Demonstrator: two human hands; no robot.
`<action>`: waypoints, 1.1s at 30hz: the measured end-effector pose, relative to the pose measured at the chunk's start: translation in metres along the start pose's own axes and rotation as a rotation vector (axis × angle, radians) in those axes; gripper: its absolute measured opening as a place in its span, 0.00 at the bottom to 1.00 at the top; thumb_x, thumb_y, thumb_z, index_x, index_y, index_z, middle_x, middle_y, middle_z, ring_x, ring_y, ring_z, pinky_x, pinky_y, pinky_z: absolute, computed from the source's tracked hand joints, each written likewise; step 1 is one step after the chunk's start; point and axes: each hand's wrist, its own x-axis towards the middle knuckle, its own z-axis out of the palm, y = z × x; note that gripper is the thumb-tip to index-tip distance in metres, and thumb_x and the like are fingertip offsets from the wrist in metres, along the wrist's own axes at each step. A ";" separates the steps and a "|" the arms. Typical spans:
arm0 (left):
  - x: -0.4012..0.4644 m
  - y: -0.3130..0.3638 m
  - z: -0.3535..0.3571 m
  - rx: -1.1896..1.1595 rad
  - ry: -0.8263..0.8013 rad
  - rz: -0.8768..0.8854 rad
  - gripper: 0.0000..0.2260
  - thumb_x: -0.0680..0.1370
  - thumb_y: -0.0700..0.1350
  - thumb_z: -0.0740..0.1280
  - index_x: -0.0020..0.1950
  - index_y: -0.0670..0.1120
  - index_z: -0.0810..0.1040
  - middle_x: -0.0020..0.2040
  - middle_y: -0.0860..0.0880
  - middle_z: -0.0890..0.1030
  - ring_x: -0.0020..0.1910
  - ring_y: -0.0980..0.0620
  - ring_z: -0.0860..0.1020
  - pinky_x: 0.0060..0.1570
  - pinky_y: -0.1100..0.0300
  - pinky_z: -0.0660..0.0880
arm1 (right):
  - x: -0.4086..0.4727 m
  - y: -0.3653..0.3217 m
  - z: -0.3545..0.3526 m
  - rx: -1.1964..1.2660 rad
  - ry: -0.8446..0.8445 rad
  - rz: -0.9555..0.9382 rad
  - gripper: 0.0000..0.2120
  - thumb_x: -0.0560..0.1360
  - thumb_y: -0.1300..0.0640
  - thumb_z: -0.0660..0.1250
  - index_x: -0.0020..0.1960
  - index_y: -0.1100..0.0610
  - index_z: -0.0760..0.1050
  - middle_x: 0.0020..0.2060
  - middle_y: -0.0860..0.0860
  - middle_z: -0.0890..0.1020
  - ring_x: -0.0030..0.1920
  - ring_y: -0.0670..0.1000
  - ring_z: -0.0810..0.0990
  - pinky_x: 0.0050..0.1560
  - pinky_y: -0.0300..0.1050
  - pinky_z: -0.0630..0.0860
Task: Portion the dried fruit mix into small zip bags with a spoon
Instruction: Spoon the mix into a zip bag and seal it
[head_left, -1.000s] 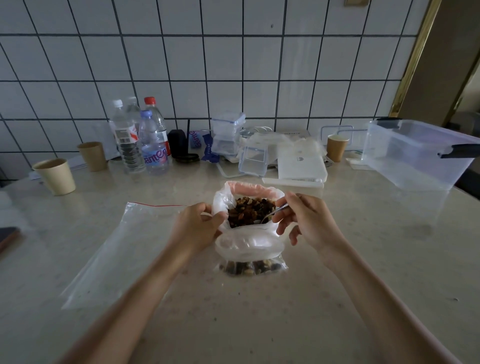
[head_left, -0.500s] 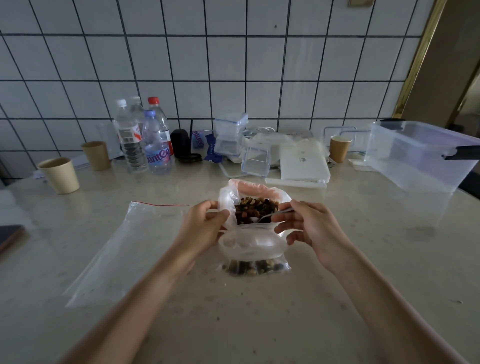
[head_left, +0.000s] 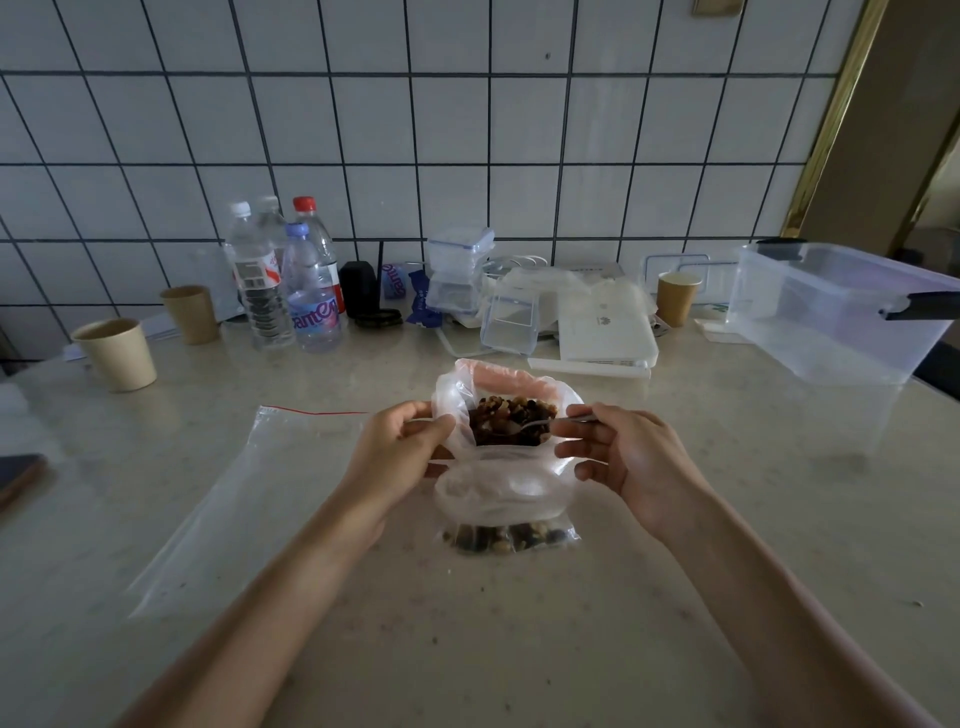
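Observation:
A clear bag of dried fruit mix (head_left: 511, 421) stands open on the counter, its rim rolled down. In front of it a small zip bag (head_left: 506, 499) stands with a layer of fruit at its bottom. My left hand (head_left: 400, 447) pinches the left edge of the plastic at the bags' mouths. My right hand (head_left: 618, 452) grips a metal spoon (head_left: 543, 423); the spoon's bowl lies in the fruit mix in the big bag.
A large empty zip bag (head_left: 249, 493) with a red seal lies flat at the left. Paper cups (head_left: 117, 353), water bottles (head_left: 283, 280), small clear boxes (head_left: 457, 270) and white packages line the tiled wall. A big clear storage bin (head_left: 841, 312) stands at the right. A phone (head_left: 18, 475) lies at the far left edge.
The spoon's bowl has pushed further into the fruit mix. My left hand has shifted a little up along the bag edge. The view has tilted slightly.

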 end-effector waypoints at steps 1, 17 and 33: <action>0.001 0.000 -0.001 0.018 0.015 -0.002 0.05 0.82 0.47 0.70 0.56 0.49 0.84 0.45 0.50 0.89 0.44 0.51 0.88 0.36 0.63 0.81 | 0.000 -0.002 -0.001 0.009 0.018 -0.015 0.13 0.85 0.60 0.59 0.56 0.66 0.80 0.46 0.63 0.88 0.37 0.56 0.86 0.28 0.44 0.77; -0.013 0.017 -0.012 0.675 -0.247 0.156 0.07 0.76 0.58 0.75 0.44 0.56 0.86 0.39 0.59 0.86 0.35 0.58 0.84 0.35 0.70 0.76 | -0.022 -0.028 0.001 -0.037 0.013 -0.285 0.17 0.86 0.56 0.58 0.46 0.63 0.78 0.30 0.60 0.77 0.28 0.57 0.77 0.25 0.44 0.67; -0.015 0.020 -0.013 0.410 -0.303 0.089 0.08 0.80 0.54 0.72 0.49 0.51 0.87 0.41 0.51 0.87 0.33 0.52 0.84 0.30 0.61 0.78 | -0.037 -0.024 0.016 -0.416 -0.248 -0.708 0.20 0.87 0.53 0.55 0.45 0.62 0.77 0.28 0.60 0.78 0.28 0.70 0.71 0.25 0.55 0.65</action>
